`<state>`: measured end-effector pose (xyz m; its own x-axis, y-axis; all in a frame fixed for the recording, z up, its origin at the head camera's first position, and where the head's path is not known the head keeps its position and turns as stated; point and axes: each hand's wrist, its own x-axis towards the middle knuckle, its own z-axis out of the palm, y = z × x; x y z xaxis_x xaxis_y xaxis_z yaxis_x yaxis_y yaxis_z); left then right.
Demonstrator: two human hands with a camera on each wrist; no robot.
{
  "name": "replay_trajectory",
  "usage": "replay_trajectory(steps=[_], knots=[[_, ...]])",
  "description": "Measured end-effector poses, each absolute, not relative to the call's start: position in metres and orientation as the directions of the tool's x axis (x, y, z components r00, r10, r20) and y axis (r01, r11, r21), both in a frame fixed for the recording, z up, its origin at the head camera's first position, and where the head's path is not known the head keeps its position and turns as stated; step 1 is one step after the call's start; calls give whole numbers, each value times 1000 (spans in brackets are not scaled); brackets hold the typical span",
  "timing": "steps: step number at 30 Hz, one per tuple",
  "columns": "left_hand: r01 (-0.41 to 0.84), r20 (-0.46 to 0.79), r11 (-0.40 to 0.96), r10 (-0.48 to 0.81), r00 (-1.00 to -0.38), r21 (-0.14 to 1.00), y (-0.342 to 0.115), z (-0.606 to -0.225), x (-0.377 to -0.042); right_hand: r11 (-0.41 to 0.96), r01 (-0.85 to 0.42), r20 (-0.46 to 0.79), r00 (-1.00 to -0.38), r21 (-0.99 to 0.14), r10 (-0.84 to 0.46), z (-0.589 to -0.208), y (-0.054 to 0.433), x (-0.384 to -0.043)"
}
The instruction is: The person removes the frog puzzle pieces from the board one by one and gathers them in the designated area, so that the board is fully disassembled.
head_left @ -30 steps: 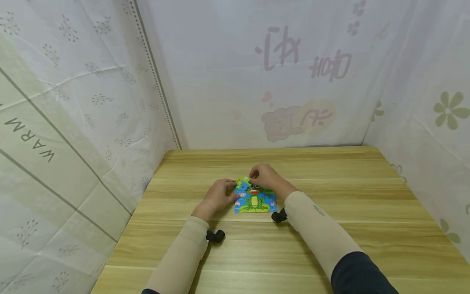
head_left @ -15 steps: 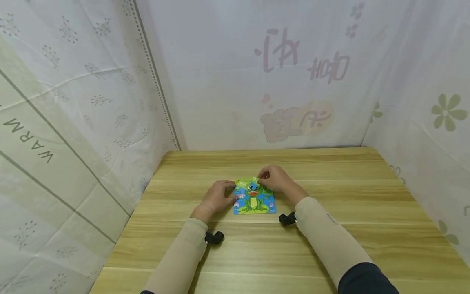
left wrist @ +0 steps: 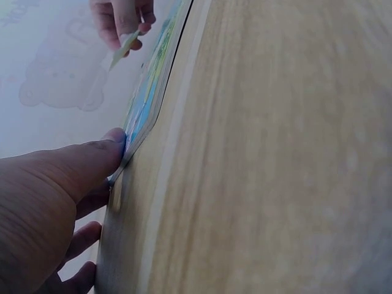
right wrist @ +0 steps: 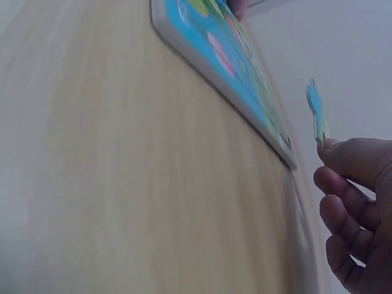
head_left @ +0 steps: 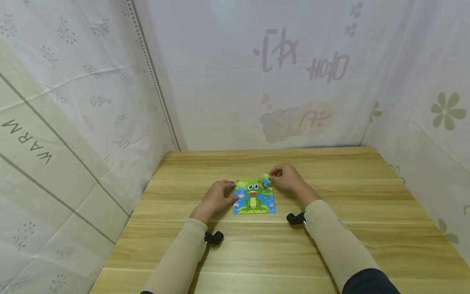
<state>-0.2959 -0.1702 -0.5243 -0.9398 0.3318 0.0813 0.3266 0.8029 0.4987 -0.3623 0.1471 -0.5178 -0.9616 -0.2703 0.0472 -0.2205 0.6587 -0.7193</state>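
A square frog jigsaw puzzle [head_left: 253, 203] lies on the table, its printed surface mostly blue and green. At its left side is my left hand [head_left: 216, 197], the thumb resting on the edge and the fingers near the upper left corner. My right hand [head_left: 290, 178] pinches a small puzzle piece [right wrist: 315, 110] between thumb and forefinger. In the head view this piece is raised over the puzzle's upper right corner. The right wrist view shows it tilted on edge and apart from the board, with blue and green on its face.
Beneath everything is a wood-grain table [head_left: 249, 253]. Printed white curtains [head_left: 220, 81] hang behind it and at both sides. A small black camera [head_left: 214, 237] is strapped at the left wrist, another black camera [head_left: 295, 219] at the right.
My right hand has moved rightward from the puzzle's upper middle to beyond its upper right corner, with a piece in its fingers. The frog's eyes now show fully. My left hand has barely moved.
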Motion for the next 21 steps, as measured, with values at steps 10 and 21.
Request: replay_trajectory(steps=[10,21], knots=[[315,79,800,321,-944,511,-171,-526,-297,669,-227,47,-960,-707,-276,-520,177,-361],[315,67,804,327,-943,504,-171,-527,-299,682,-197,31,-968,-705,-248,-522,195,-355]])
